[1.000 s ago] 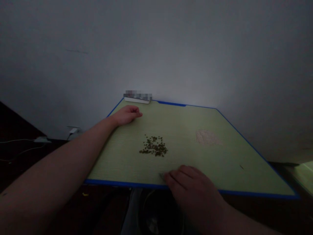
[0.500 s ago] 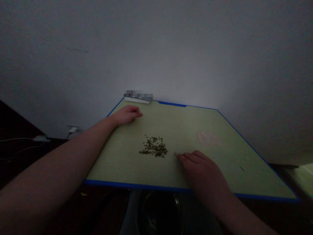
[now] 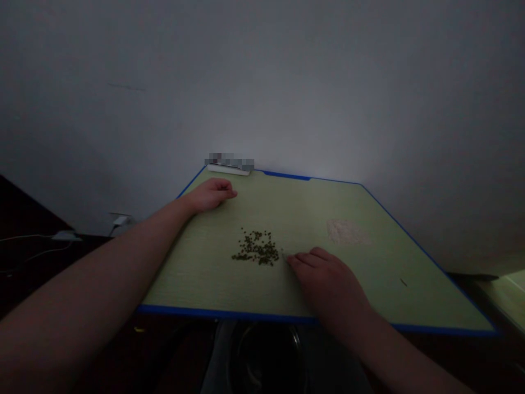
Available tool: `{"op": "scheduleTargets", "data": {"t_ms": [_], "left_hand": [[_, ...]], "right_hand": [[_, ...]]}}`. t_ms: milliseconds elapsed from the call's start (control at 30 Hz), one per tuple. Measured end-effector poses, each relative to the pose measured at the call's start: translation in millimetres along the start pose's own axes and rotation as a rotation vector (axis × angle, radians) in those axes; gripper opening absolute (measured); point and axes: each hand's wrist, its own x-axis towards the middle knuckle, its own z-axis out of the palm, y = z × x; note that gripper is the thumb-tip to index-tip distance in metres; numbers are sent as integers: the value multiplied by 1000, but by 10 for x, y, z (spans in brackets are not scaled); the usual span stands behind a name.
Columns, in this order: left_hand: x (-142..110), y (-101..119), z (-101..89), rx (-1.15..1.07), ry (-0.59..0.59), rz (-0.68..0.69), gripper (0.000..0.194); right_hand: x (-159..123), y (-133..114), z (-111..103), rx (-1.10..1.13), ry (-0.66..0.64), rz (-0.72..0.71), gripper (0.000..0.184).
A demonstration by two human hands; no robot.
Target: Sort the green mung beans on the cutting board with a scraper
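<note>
A loose pile of small dark green, bean-like grains (image 3: 259, 250) lies at the middle of the pale green table (image 3: 197, 279). Just right of it, my right hand (image 3: 326, 276) is closed with the fingers pinched together. From the fingertips a thin, pale, pointed tool (image 3: 283, 254) sticks out toward the pile's right edge; most of it is hidden in the hand. My left hand (image 3: 213, 194) rests on the table's far left part, fingers curled and thumb pointing right, with nothing visible in it. A flat patch of pale, rice-like grains (image 3: 348, 232) lies to the right.
At the back left corner stands a white tray-like object (image 3: 228, 169), its top blurred out. A small dark sliver (image 3: 403, 282) lies on the right of the table. Below the front edge is a dark round pot (image 3: 266, 358). A wall (image 3: 287, 98) rises behind the table.
My right hand has moved a little left, bringing the thin tool's tip to the right edge of the green pile. My left hand stays where it was.
</note>
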Motion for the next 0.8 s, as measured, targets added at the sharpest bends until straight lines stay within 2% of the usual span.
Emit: {"op": "scheduleTargets", "data": {"t_ms": [233, 467, 667, 800], "left_hand": [[1, -2, 1, 25, 4, 19, 28], [8, -13, 5, 23, 10, 7, 27], [1, -8, 3, -2, -5, 13, 28], [-6, 0, 3, -5, -5, 9, 28]], "right_hand": [[-133, 8, -20, 11, -46, -45, 39], [7, -61, -61, -7, -71, -45, 35], [82, 210, -27, -50, -80, 17, 38], [127, 365, -112, -27, -65, 72, 36]]}}
